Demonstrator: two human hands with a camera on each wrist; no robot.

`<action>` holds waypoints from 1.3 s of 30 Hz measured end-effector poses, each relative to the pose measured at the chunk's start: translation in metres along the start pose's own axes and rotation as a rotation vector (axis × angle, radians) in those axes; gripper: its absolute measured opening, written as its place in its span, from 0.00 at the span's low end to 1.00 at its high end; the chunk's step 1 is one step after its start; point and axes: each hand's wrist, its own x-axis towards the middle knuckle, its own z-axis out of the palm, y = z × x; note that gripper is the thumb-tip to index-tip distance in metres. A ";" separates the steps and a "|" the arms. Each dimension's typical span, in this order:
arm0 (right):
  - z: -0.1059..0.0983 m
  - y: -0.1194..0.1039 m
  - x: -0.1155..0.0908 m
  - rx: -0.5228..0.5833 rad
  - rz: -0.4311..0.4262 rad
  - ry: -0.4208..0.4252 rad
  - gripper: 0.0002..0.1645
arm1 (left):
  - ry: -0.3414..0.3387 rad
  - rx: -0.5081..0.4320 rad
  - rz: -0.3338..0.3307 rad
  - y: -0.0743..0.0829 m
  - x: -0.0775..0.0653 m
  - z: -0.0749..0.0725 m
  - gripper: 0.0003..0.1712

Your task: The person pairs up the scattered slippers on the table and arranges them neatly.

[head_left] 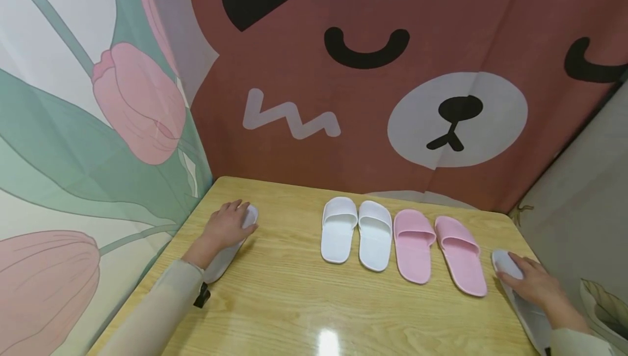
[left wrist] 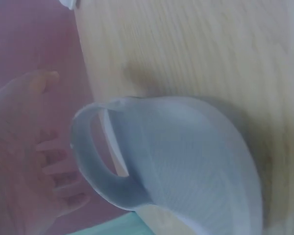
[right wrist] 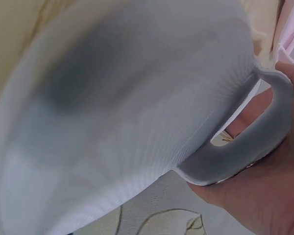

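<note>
My left hand (head_left: 227,226) is over the strap end of a grey slipper (head_left: 222,265) on the left part of the table. In the left wrist view its fingers are spread and fairly straight, with a gap between them and the slipper's strap (left wrist: 103,181). On the right, my right hand (head_left: 537,288) grips a second grey slipper (head_left: 531,320) across its strap. The right wrist view shows the palm against that strap (right wrist: 257,139), with fingers partly visible through the opening. Its sole faces up close to the camera and partly blurred.
Between my hands, a white pair, a left slipper (head_left: 336,236) and a right slipper (head_left: 375,242), stands beside a pink pair, a left slipper (head_left: 413,252) and a right slipper (head_left: 463,266). Printed cloth (head_left: 294,160) hangs behind the wooden table (head_left: 284,301) and along both sides.
</note>
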 end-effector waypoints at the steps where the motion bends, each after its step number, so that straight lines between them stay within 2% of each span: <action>1: 0.000 0.000 0.000 -0.002 -0.001 0.003 0.54 | -0.005 -0.003 -0.005 -0.001 0.000 0.000 0.43; 15: -0.002 -0.005 -0.001 -0.010 0.025 -0.020 0.53 | -0.049 0.000 -0.036 -0.013 -0.001 0.008 0.46; 24: -0.001 -0.004 -0.001 -0.008 0.006 0.000 0.52 | -0.075 -0.018 -0.045 -0.015 -0.001 0.012 0.46; 34: -0.002 -0.007 -0.004 -0.003 0.029 -0.033 0.53 | -0.090 -0.043 -0.075 -0.013 0.000 0.012 0.45; 39: -0.002 -0.008 -0.004 -0.013 0.013 -0.026 0.54 | -0.096 -0.053 -0.074 -0.016 0.001 0.015 0.45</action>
